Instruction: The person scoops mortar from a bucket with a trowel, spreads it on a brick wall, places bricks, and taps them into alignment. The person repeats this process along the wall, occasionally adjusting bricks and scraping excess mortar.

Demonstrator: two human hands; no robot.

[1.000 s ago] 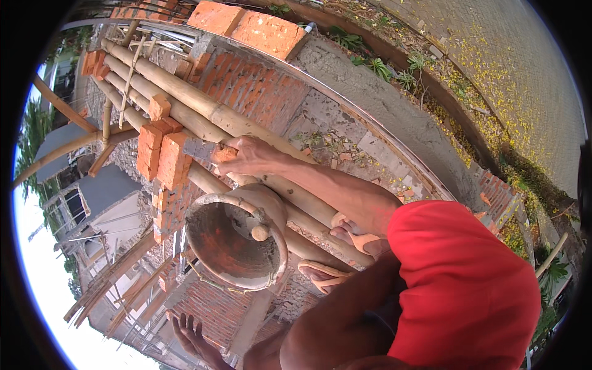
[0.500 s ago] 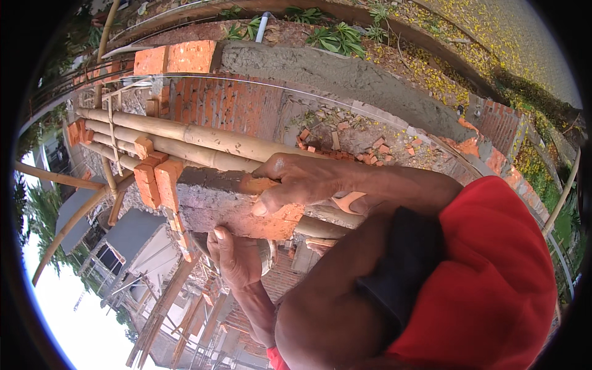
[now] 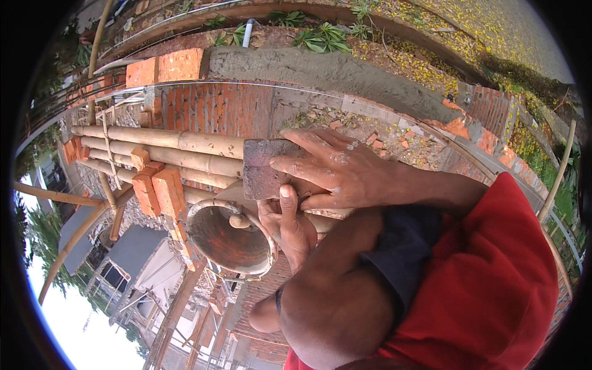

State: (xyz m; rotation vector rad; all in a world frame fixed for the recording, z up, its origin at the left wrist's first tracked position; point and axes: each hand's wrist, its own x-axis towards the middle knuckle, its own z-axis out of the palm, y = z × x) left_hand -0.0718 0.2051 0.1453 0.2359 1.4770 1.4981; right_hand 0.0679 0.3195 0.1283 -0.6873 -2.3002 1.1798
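A brick [image 3: 262, 169] with a dark, rough face is between my hands, above the bamboo poles. My left hand [image 3: 293, 231] supports it from below, its thumb up against the lower edge. My right hand [image 3: 345, 172], spotted with dried mortar, spans the brick from the right; its fingers spread across the face and its thumb sits near the lower edge. The brick's right part is hidden under that hand. Beside my left hand is a round bucket [image 3: 231, 237] with a worn rim and a rounded handle end [image 3: 239, 221] showing in it.
Stacked orange bricks [image 3: 157, 188] sit on the bamboo poles [image 3: 185, 139] to the left. Beyond runs a wall topped with wet mortar [image 3: 296, 68], with bricks [image 3: 166, 66] at its left end and a taut string along it. Broken brick pieces lie below. My bent knee [image 3: 336, 296] is near.
The brick has moved right and been turned, now showing a dark face. My left hand moved right with it, and my right hand's fingers spread. The bucket has come into view.
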